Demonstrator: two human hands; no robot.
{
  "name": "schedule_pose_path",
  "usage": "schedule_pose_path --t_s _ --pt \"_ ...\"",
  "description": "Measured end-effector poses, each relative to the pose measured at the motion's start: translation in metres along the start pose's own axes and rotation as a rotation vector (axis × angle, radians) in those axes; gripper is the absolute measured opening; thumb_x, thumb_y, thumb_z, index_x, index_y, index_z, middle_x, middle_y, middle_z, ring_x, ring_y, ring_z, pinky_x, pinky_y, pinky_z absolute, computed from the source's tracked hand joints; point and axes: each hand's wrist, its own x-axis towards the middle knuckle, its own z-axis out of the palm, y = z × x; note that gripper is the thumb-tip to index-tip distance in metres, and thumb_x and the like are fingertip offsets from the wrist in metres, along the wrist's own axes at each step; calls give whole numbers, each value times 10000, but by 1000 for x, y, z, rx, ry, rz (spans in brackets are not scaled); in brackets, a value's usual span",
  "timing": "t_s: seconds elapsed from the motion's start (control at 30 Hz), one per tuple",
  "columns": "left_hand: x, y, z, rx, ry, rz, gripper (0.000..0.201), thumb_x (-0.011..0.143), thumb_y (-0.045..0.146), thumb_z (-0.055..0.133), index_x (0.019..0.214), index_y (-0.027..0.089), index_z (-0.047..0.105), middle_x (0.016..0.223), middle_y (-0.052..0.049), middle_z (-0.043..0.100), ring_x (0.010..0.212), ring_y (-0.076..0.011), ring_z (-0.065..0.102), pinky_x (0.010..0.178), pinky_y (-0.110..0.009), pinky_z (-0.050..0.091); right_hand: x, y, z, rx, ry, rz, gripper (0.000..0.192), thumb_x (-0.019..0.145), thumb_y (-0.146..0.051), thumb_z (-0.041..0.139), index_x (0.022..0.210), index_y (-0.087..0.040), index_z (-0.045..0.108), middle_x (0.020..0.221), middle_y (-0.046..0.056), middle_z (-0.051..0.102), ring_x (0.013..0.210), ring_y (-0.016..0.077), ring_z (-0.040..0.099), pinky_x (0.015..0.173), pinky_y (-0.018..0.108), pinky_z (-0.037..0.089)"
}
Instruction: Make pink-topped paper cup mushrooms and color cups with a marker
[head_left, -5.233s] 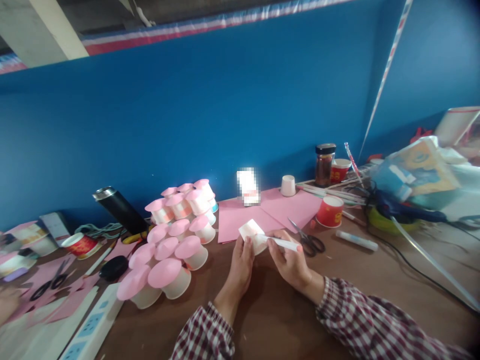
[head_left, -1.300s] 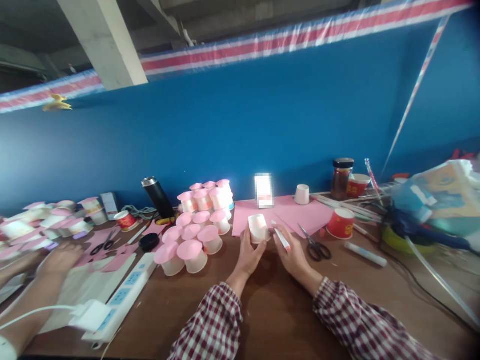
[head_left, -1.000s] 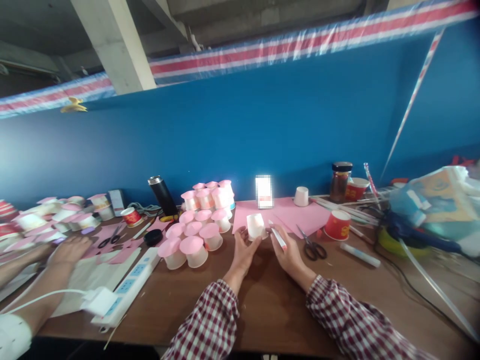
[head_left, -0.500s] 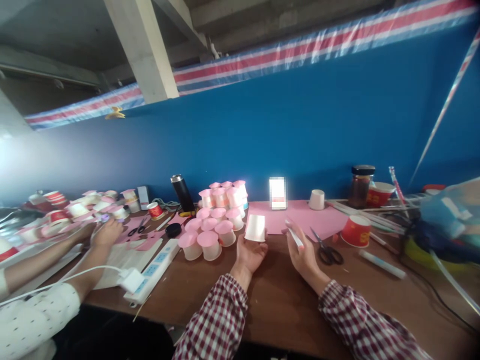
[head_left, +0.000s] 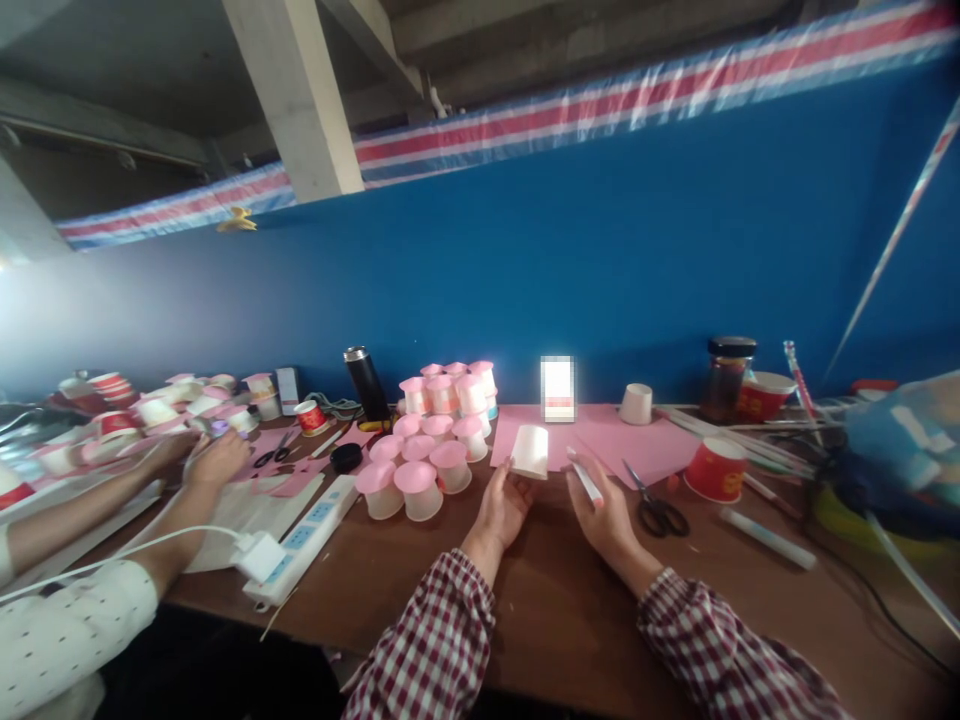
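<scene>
My left hand (head_left: 502,512) grips a white paper cup (head_left: 531,451) near its lower end, and the cup tilts a little. In my right hand (head_left: 604,515) is a slim white pen-like tube with a reddish end (head_left: 586,478), slanting between thumb and fingers; its exact kind is unclear. A small gap separates the tube from the cup. Behind both hands lies a pink paper sheet (head_left: 600,440). Black-handled scissors (head_left: 660,512) lie just right of my right hand. Left of my left hand stand several white cups with pink paper tops (head_left: 418,490).
A power strip (head_left: 307,540) lies left of the cups, near a black flask (head_left: 364,385). On the right are a red cup (head_left: 716,470), a white cup (head_left: 636,404), a lidded jar (head_left: 727,380) and a clear tube (head_left: 766,537). A co-worker's hands (head_left: 214,458) work at left.
The paper cup in my left hand has shifted right and now leans, with my fingers turned around it. My right hand still holds the tube, barely moved. The view has shifted slightly.
</scene>
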Motion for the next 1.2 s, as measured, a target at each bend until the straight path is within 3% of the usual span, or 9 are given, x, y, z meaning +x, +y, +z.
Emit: schedule_pose_path --t_s 0.13,0.3,0.47,0.63,0.8,1.03,1.2 --pt "0 -5 -2 45 -21 67 215 758 280 654 934 184 576 963 -36 647 882 -157 615 845 -325 454 0 -1 -1 -20 -77 29 294 904 -305 413 1137 -174 536 990 124 685 832 224 680 636 291 543" --pt "-2 -6 -1 121 -34 99 226 755 280 663 941 181 581 942 -34 645 868 -147 608 841 -323 443 0 -3 -1 -20 -137 -1 294 908 -290 392 1148 -166 508 770 75 700 586 184 658 553 266 528" --pt "-3 -6 0 204 -27 119 286 763 283 656 1021 183 582 994 -56 643 898 -149 605 836 -296 436 0 -1 2 1 -145 -11 266 912 -281 385 1124 -168 501 910 111 709 772 211 695 678 297 547" --pt "-3 -9 -3 399 -30 192 401 759 331 653 1119 180 559 1141 -108 613 1015 -220 588 903 -365 423 0 5 4 -28 -107 -28 263 902 -276 396 1115 -159 498 1019 146 688 919 237 676 759 345 544" --pt "0 -12 -8 611 48 343 460 677 314 726 1087 164 581 1131 -118 622 1018 -233 584 906 -364 420 1 7 4 -22 -100 -21 265 908 -280 386 1116 -157 495 1034 157 678 946 242 667 781 367 541" --pt "-1 -9 -7 704 58 381 539 567 263 794 1065 169 609 1033 -101 661 941 -242 597 852 -356 432 3 6 3 3 -107 -31 282 894 -329 409 1096 -167 523 1020 144 683 934 249 668 790 384 539" --pt "-6 -9 -5 871 72 403 481 558 293 794 990 158 630 940 -109 666 840 -249 592 748 -343 437 2 7 3 12 -150 28 319 902 -362 386 1122 -166 510 1021 146 685 925 243 670 768 363 540"
